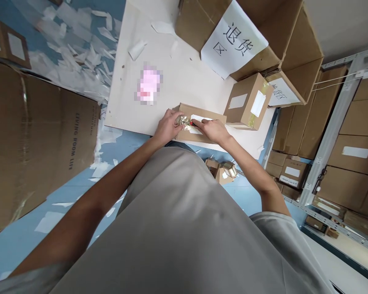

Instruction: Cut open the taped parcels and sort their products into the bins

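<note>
A long cardboard box [199,110] lies at the table's near edge, with a white label [199,118] and shiny clear packing tape [184,121] on its top. My left hand [167,127] grips the box's left end, its thumb and fingertips beside the wrinkled-looking tape. Closed around a small dark tool with a red tip [192,123], my right hand [213,130] rests over the label; its index finger points toward the tape. Most of the tool is hidden by the fingers, so its exact kind cannot be made out.
A second taped box [248,102] stands right of the first. Behind it are large open cartons [251,24] with paper signs. A blurred pink item [149,84] and paper scraps lie on the white table [122,106]. Big carton [39,143] at left; loaded shelves [319,171] at right.
</note>
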`<state>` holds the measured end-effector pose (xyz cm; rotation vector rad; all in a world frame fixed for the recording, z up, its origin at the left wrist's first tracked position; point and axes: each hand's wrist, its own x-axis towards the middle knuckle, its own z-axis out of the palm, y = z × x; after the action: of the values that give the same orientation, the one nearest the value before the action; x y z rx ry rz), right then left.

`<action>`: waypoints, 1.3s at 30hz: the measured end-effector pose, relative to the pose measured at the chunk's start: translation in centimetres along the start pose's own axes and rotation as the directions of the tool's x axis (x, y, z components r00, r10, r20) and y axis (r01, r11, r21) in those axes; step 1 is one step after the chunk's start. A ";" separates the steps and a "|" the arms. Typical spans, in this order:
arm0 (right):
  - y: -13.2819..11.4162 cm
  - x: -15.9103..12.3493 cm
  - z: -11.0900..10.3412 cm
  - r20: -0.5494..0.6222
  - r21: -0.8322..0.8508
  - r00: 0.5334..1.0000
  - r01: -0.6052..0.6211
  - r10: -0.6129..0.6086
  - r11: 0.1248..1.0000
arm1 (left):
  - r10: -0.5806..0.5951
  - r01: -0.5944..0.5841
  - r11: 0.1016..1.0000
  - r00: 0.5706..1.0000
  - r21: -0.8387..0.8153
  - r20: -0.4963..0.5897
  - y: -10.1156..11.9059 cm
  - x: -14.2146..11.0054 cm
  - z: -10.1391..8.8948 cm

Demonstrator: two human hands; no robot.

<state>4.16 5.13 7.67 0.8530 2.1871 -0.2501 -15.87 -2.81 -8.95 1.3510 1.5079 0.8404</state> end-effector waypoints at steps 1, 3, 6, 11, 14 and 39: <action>0.1 0.0 -0.1 -0.002 -0.004 1.000 0.005 -0.005 1.000 | -0.001 0.001 1.000 1.000 -0.001 0.005 0.0 0.0 0.0; 0.2 0.0 -0.2 -0.005 -0.009 1.000 0.015 -0.015 1.000 | -0.005 0.005 1.000 1.000 -0.002 0.016 0.1 0.1 -0.1; 0.4 0.0 -0.4 -0.013 -0.002 1.000 0.027 -0.027 1.000 | -0.012 0.012 1.000 1.000 -0.011 0.018 0.1 0.1 0.0; 0.2 0.9 -1.1 -0.008 0.026 0.999 0.047 -0.047 0.999 | -0.017 0.017 0.999 1.000 -0.034 -0.011 -0.4 0.1 0.1; -0.3 1.6 -1.6 -0.008 0.020 0.998 0.068 -0.068 0.997 | -0.028 0.027 0.999 1.000 -0.021 -0.012 -0.5 -0.1 -0.1; 14.2 -7.6 13.8 -0.031 0.215 0.992 -0.117 0.126 0.970 | -0.211 0.226 0.974 0.945 0.033 -0.251 2.7 -1.5 2.2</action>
<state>25.14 6.22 4.78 1.1174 2.1659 -0.4143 -12.91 -4.00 -6.95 1.1263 1.8519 0.8479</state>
